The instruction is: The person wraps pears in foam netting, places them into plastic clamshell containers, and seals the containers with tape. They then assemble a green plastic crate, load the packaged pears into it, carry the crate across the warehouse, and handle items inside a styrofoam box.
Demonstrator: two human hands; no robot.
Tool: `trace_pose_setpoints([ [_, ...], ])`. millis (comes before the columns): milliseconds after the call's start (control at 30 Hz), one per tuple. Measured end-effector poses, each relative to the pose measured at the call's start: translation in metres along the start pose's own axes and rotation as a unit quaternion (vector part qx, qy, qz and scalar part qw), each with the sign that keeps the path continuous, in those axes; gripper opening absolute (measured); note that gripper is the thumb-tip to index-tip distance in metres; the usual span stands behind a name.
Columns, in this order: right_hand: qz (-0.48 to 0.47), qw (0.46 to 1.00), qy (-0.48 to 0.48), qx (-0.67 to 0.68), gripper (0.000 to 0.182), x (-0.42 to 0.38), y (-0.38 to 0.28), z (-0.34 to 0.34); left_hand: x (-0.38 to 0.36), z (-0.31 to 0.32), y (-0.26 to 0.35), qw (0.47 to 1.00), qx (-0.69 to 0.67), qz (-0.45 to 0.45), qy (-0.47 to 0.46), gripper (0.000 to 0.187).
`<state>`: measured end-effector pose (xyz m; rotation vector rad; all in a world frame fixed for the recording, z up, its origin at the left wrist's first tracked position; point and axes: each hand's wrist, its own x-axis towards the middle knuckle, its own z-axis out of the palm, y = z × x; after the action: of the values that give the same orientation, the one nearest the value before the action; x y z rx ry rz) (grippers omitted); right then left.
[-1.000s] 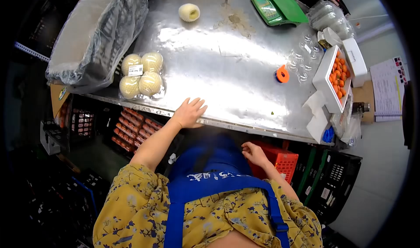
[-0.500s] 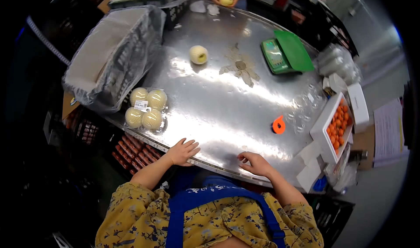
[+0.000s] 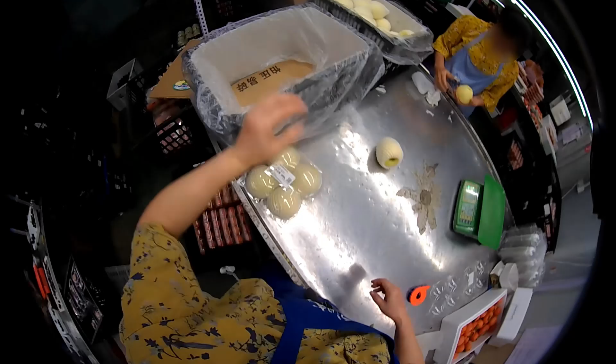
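My left hand [image 3: 268,130] is raised in front of the plastic-lined crate [image 3: 221,104], fingers apart and somewhat blurred, with nothing visible in it. Just beyond its wrist, a clear pack [image 3: 284,183] of several round pale-yellow fruits with a white label lies near the table's edge. Low over the front of the metal table [image 3: 333,235], my right hand [image 3: 388,301] holds nothing, its fingers loosely bent and apart. Close to it on the right is an orange tape dispenser [image 3: 419,294]. A single pale fruit in a white foam net [image 3: 389,153] sits on the table farther off.
A green scale [image 3: 478,211] stands at the right, near clear plastic containers [image 3: 523,255]. A white box [image 3: 449,335] holds small orange fruits. Behind the lined crate is another crate [image 3: 417,46] of pale fruits. Across the table, a co-worker [image 3: 478,69] holds a pale fruit.
My view has turned to the left. My left hand has risen from the table's edge and moved forward, past the packed fruits to the lined crate. My right hand stays near the table's front.
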<state>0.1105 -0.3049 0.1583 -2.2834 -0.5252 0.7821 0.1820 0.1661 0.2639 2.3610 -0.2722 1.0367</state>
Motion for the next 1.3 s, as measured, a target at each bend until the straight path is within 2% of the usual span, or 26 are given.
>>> trace_pose_setpoints([
  [33, -0.001, 1.0, 0.006, -0.006, 0.029, 0.005, 0.002, -0.001, 0.03, -0.012, -0.033, 0.998, 0.038, -0.031, 0.035, 0.025],
  [100, 0.033, 0.999, 0.0, 0.018, 0.029, 0.017, -0.002, 0.003, 0.077, -0.018, -0.105, 0.993, 0.06, -0.102, -0.006, 0.025],
  [167, 0.061, 0.998, -0.009, 0.02, 0.028, 0.029, -0.012, 0.008, 0.104, 0.005, -0.177, 0.965, 0.163, -0.157, -0.135, 0.029],
  [233, 0.076, 0.996, -0.039, -0.009, 0.029, 0.041, -0.02, 0.007, 0.118, 0.039, -0.231, 0.882, 0.214, -0.138, -0.397, 0.039],
  [367, 0.1, 0.993, -0.061, -0.01, 0.025, 0.061, -0.046, 0.014, 0.112, 0.121, -0.285, 0.726, 0.294, -0.123, -0.61, 0.053],
  [467, 0.128, 0.989, -0.078, -0.007, 0.027, 0.074, -0.047, 0.014, 0.089, 0.173, -0.294, 0.652, 0.28, -0.088, -0.699, 0.054],
  [600, 0.141, 0.987, -0.081, -0.018, 0.028, 0.096, -0.056, 0.005, 0.059, 0.195, -0.298, 0.596, 0.249, -0.058, -0.761, 0.056],
  [800, 0.158, 0.985, -0.058, -0.036, 0.028, 0.113, -0.051, 0.001, 0.03, 0.179, -0.296, 0.534, 0.229, -0.05, -0.812, 0.059],
  [1000, 0.154, 0.983, -0.091, -0.047, 0.028, 0.126, -0.052, 0.008, 0.02, 0.171, -0.296, 0.516, 0.209, -0.052, -0.829, 0.063],
  [1167, 0.158, 0.985, -0.061, -0.029, 0.033, 0.114, -0.032, 0.007, 0.007, 0.168, -0.297, 0.487, 0.194, -0.058, -0.85, 0.066],
  [1300, 0.155, 0.985, -0.056, -0.045, 0.033, 0.115, -0.04, 0.011, 0.004, 0.157, -0.292, 0.462, 0.197, -0.073, -0.862, 0.068],
])
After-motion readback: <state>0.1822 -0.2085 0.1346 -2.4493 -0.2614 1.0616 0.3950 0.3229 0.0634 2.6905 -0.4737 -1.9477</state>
